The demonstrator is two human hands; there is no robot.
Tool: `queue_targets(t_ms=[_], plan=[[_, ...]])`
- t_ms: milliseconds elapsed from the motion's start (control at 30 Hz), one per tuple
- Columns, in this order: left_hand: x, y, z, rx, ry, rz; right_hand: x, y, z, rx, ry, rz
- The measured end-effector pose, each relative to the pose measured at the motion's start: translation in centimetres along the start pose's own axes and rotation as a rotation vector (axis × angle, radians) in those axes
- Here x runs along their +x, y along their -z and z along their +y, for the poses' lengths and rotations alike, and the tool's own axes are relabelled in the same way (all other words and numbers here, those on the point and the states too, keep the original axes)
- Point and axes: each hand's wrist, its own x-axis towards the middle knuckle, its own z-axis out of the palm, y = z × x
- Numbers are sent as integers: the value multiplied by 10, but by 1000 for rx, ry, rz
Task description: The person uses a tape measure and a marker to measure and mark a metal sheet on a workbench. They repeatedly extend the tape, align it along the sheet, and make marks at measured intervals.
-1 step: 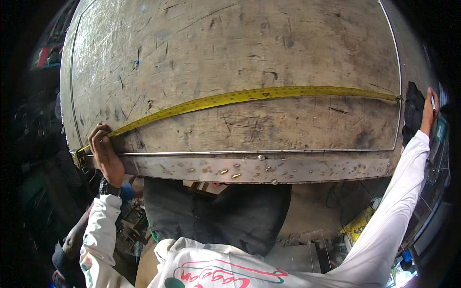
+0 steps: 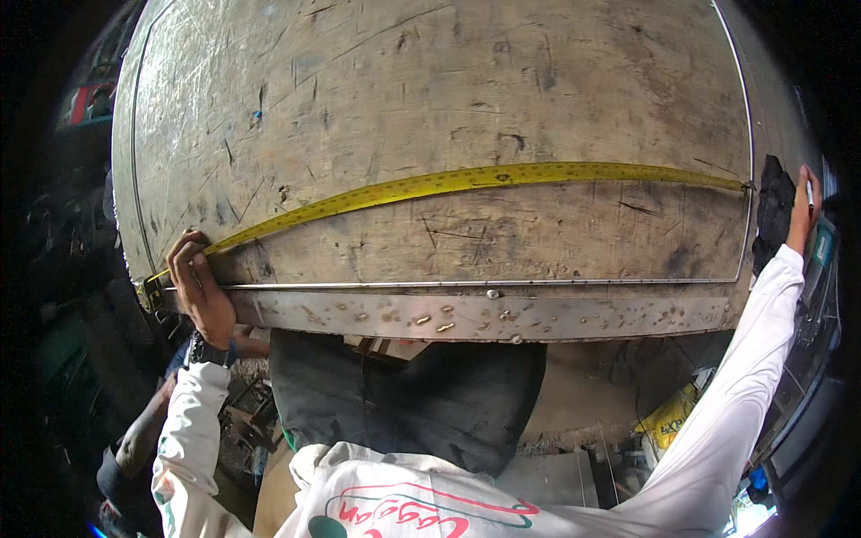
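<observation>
A yellow tape measure blade (image 2: 489, 176) stretches in a bow across a worn, scratched tabletop (image 2: 430, 90). Its hooked end meets the thin metal rod (image 2: 743, 117) along the right side. My left hand (image 2: 199, 282) has its fingers curled over the blade near the left corner, beside the black and yellow tape case (image 2: 151, 294). My right hand (image 2: 803, 211) is past the right edge of the rods, closed around a slim white pen-like marker (image 2: 810, 193). A crumpled black cloth or glove (image 2: 771, 206) lies just left of that hand.
Thin rods form a frame on the tabletop, with the front rod (image 2: 475, 284) behind a pitted metal strip (image 2: 359, 314). A teal power tool (image 2: 821, 247) is beside my right forearm. Another person's arm (image 2: 143, 439) shows at lower left. A yellow bag (image 2: 668, 421) sits below the table.
The other person's arm at lower left has shifted slightly. My hands and the tape measure stay in practically the same place.
</observation>
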Motion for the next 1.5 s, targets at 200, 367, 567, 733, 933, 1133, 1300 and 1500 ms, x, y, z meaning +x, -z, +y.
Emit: queue_targets(t_ms=[200, 367, 567, 733, 933, 1133, 1300, 1500], plan=[[7, -14, 3, 17, -4, 9, 13, 25, 13, -99, 93, -35], [6, -14, 5, 73, -9, -13, 7, 23, 28, -174, 120, -3], [11, -12, 13, 123, -10, -14, 0, 18, 35, -207, 166, 21], [3, -2, 10, 181, -20, -7, -1, 11, 22, -382, 154, 53], [25, -9, 10, 212, -48, -26, -13, 28, -36, -517, -8, 172], [6, 3, 3, 161, -12, -31, -66, 138, -315, 576, -125, -461], [15, -7, 8, 123, -59, -15, -269, 143, -511, 1050, -292, -1818], [14, -2, 4, 132, -77, -16, -516, 22, -533, 470, -138, -2214]])
